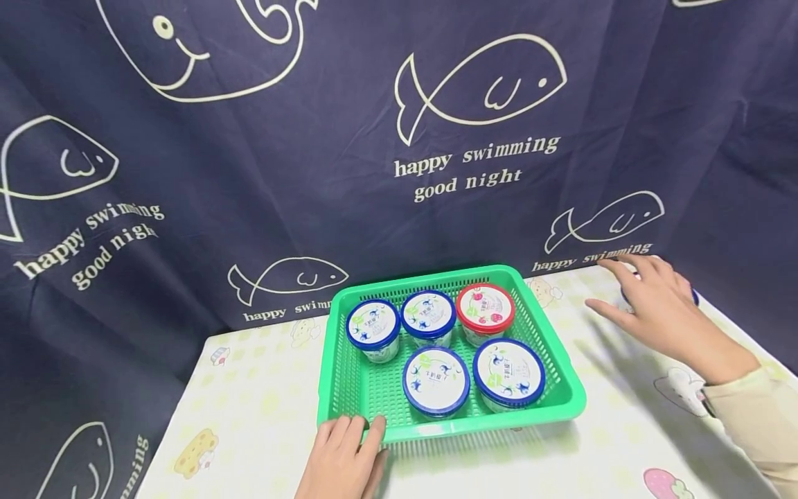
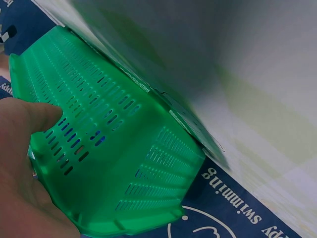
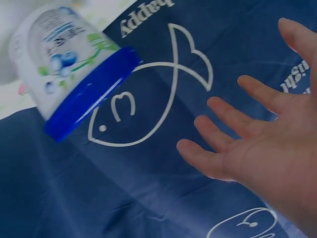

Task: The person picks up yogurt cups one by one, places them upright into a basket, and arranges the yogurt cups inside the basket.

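A green plastic basket [image 1: 330, 374] holds several tubs: a front blue-lidded tub [image 1: 436, 381], others with blue lids, and one red-lidded tub [image 1: 485, 307] at the back right. My left hand [image 1: 343, 457] grips the basket's near rim at its left corner. In the left wrist view the thumb presses the perforated outer wall [image 2: 114, 148]. At the far right, my right hand [image 1: 663, 312] is held out with fingers spread, holding nothing. Behind it stands another blue-lidded tub [image 3: 64, 69], mostly hidden by the hand in the head view; the right wrist view shows a gap between them.
The tubs and basket stand on a light checked tablecloth [image 1: 249, 409] with cartoon prints. A dark blue curtain [image 1: 349, 180] with white fish drawings hangs right behind the table's back edge. The basket's inner left front [image 1: 380, 395] shows bare perforated floor.
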Action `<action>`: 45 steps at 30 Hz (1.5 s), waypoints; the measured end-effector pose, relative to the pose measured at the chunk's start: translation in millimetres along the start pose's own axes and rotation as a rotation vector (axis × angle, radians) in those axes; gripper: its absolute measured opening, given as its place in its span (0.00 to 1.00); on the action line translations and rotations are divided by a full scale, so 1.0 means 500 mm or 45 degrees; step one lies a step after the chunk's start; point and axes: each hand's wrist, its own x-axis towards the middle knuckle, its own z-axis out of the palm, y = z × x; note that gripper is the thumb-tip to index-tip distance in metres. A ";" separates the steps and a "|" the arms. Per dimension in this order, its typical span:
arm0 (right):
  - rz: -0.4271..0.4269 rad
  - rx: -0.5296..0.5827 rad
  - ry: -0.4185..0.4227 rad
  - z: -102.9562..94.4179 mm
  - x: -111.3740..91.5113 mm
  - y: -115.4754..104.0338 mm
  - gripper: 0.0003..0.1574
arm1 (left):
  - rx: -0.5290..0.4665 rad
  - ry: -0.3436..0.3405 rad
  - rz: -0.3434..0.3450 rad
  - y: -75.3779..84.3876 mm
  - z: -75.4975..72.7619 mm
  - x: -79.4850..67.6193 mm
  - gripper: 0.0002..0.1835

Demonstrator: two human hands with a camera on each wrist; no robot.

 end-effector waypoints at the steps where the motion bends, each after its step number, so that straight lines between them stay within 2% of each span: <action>1: 0.010 0.000 -0.003 0.001 -0.001 0.005 0.43 | 0.005 0.005 0.002 0.000 0.000 -0.001 0.22; 5: 0.066 -0.006 -0.033 0.004 -0.005 0.029 0.44 | 0.025 0.012 0.007 0.000 0.000 -0.005 0.23; 8: 0.105 -0.008 -0.074 0.007 -0.007 0.049 0.45 | 0.045 -0.017 0.003 0.000 -0.002 -0.007 0.23; 14: 0.167 -0.002 -0.137 0.014 -0.007 0.087 0.46 | 0.024 -0.034 -0.001 0.003 0.000 -0.006 0.22; 21: 0.230 -0.017 -0.192 0.028 -0.009 0.113 0.46 | 0.062 -0.080 -0.014 0.005 0.002 -0.008 0.22; 29: 0.268 -0.021 -0.220 0.048 -0.010 0.128 0.49 | 0.041 -0.006 0.000 0.001 0.001 -0.009 0.25; 37: 0.287 -0.035 -0.251 0.052 -0.005 0.146 0.52 | 0.039 -0.025 0.001 0.001 0.000 -0.005 0.22; 45: 0.307 -0.012 -0.348 0.052 -0.009 0.159 0.52 | 0.020 -0.004 0.004 0.000 -0.002 0.000 0.22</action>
